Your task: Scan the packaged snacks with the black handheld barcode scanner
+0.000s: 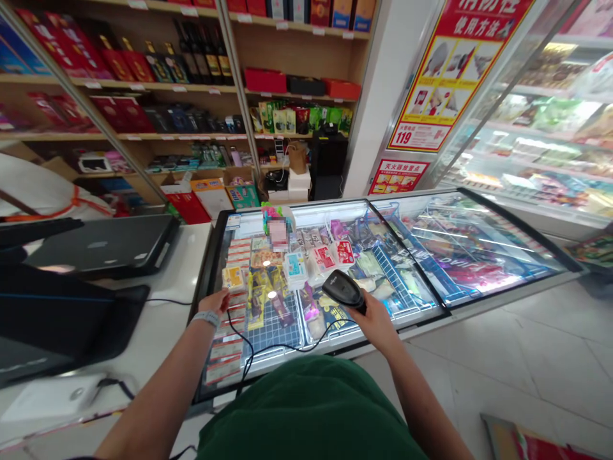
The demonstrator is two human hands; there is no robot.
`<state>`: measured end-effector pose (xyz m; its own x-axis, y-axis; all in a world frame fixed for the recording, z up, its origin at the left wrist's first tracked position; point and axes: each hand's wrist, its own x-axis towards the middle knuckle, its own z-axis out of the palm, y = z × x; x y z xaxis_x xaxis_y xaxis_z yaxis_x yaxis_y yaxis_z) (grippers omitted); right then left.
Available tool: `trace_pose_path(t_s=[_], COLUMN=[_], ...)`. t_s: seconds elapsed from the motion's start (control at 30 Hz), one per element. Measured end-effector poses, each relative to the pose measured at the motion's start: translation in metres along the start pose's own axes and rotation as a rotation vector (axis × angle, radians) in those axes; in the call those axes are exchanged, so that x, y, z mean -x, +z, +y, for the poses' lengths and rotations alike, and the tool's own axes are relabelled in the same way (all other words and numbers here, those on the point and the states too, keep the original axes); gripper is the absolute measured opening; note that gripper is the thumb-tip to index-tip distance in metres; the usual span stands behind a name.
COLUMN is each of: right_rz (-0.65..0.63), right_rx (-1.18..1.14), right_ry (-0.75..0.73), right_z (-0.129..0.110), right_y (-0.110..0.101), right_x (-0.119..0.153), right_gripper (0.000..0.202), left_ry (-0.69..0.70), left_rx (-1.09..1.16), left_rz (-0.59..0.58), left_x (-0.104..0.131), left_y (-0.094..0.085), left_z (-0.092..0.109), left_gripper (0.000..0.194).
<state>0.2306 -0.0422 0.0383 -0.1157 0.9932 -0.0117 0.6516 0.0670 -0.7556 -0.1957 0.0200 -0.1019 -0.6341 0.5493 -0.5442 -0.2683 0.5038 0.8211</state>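
Observation:
A black barcode scanner [343, 290] is in my right hand [372, 314], its head tilted up to the left over the freezer's glass lid. My left hand [215, 303] is at the lid's left side, its fingers at the near edge of a yellow-labelled pack [233, 277]. Right of that pack lie a blue-labelled pack [295, 266] and two red-labelled packs, one at the middle [324, 257] and one farther right [343, 252]. The scanner's black cable [306, 349] loops across the glass below my hands.
The glass-topped freezer [272, 367] stretches to the right. On the left, a white counter [189, 281] holds a black device [103, 246] and a white box [55, 396]. Shelves with bottles and boxes stand behind. A colourful item [271, 214] sits at the freezer's back edge.

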Motion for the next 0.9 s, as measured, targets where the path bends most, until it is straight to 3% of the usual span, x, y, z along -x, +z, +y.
trace_pose_path(t_s=[0.13, 0.27, 0.47, 0.63, 0.77, 0.9], right_rz=[0.021, 0.049, 0.055, 0.068, 0.087, 0.109], right_rx=[-0.018, -0.043, -0.056, -0.073, -0.113, -0.148], right_ry=[0.037, 0.055, 0.051, 0.037, 0.035, 0.034], right_z=[0.002, 0.001, 0.005, 0.005, 0.003, 0.002], right_y=[-0.001, -0.001, 0.003, 0.004, 0.006, 0.008], right_x=[0.002, 0.002, 0.0, -0.002, -0.002, -0.003], right_gripper=[0.023, 0.024, 0.024, 0.023, 0.026, 0.03], left_ry=[-0.134, -0.13, -0.003, 0.215, 0.4, 0.531], left_rx=[-0.119, -0.238, -0.453, -0.6, -0.604, -0.551], left_rz=[-0.018, -0.016, 0.057, 0.113, -0.005, -0.273], left_x=[-0.007, -0.008, 0.001, 0.013, 0.041, 0.079], left_y=[0.005, 0.008, 0.006, 0.007, 0.028, 0.061], left_z=[-0.001, -0.002, -0.002, 0.005, 0.004, 0.0], left_gripper=[0.038, 0.038, 0.037, 0.028, 0.032, 0.047])
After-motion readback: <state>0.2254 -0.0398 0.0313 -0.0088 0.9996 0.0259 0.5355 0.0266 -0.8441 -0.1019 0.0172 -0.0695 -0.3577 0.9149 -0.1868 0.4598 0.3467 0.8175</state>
